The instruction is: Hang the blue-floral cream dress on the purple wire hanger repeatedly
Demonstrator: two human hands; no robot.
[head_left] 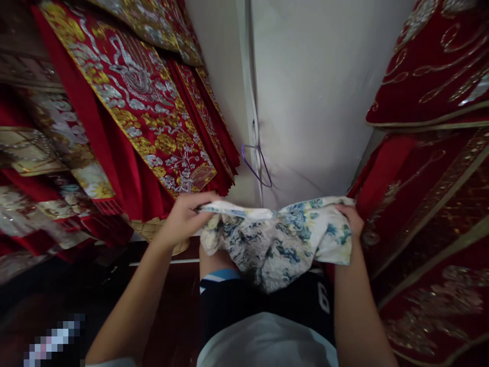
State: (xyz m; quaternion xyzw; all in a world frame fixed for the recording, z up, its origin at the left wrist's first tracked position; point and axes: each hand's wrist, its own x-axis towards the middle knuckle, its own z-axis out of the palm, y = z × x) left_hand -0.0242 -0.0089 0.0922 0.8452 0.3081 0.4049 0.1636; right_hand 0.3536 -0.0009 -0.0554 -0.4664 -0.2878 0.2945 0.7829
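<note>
Two hands on one piece of floral cloth point(275, 239), held up at about waist height in a narrow gap between racks of red garments. Left hand point(187, 216) pinching the cloth's left top edge, fingers point(200, 201) clamped down on the fabric with the thumb underneath. Right hand point(349, 216) gripping the right top corner, fingers closed into the fabric and mostly hidden behind it.

Cloth itself: cream or off-white base, printed all over with blue and teal flowers plus small touches of yellow. Looks thin and soft, bunched and crumpled in the middle, sagging down between the two hands to a loose point. Top edge folded over a bit, showing a plain white strip near the left hand. No tabletop or anything else carrying it, just hanging in the air in front of black shorts point(267, 300) with a white number on them.

Off to the left, embroidered red robes point(130, 97) with heavy gold and silver flower stitching, hanging just above the left hand. More red embroidered garments point(431, 204) on the right, close beside the right hand. Straight ahead, a white wall point(317, 92) with a purple wire hanger point(257, 163) hanging against it, just above the cloth.
</note>
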